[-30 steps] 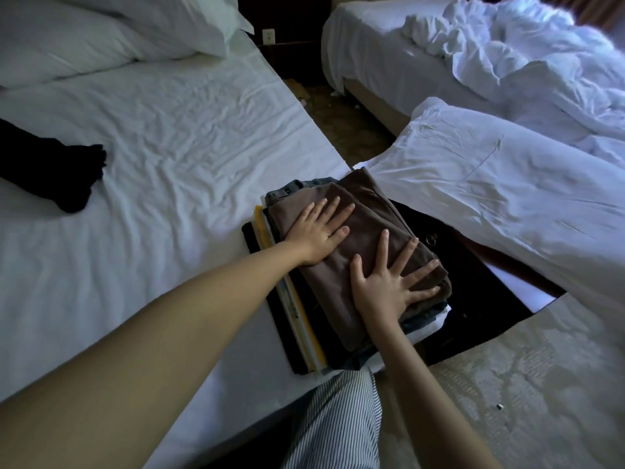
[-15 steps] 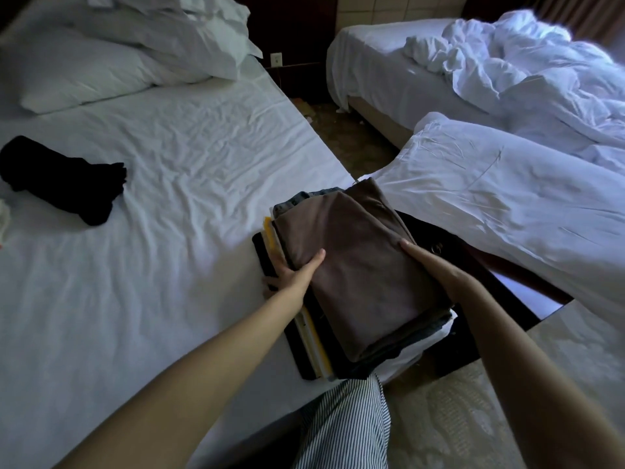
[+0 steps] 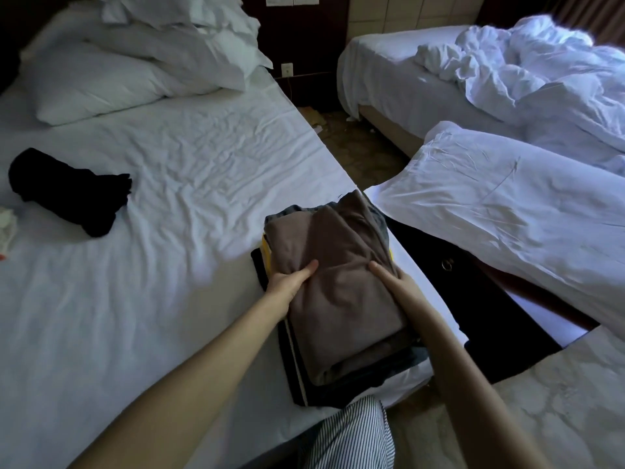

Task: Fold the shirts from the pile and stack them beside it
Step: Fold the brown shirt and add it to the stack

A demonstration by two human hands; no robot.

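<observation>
Now both hands are off the top face and onto the flanks. A second ago the palms lay flat, spread, pressing the brown shirt (image 3: 338,245) down. Half a second ago they were sliding out to the sides.

- **Left hand** (image 3: 287,286): grips the left side of the stack of folded shirts (image 3: 355,374), thumb laid over the brown top layer, fingers tucked out of sight beneath.
- **Right hand** (image 3: 397,287): mirrors that on the right side.
- **Grip depth:** cannot tell how many layers sit inside the grip.
- **Stack position:** at the right edge of the bed (image 3: 169,299), toward the near corner, with its right flank close to the drop. A yellow layer (image 3: 264,253) peeks out at the far left.

My read is that pressing is done and the brown shirt counts as stacked. This looks like squaring up, or shifting the stack inward. The risk is that the lower layers skew or slip off the edge.

A black garment (image 3: 67,194) lies well apart near the left edge, bunched rather than folded. It is likely next, though I can't tell whether it is a shirt.
</observation>
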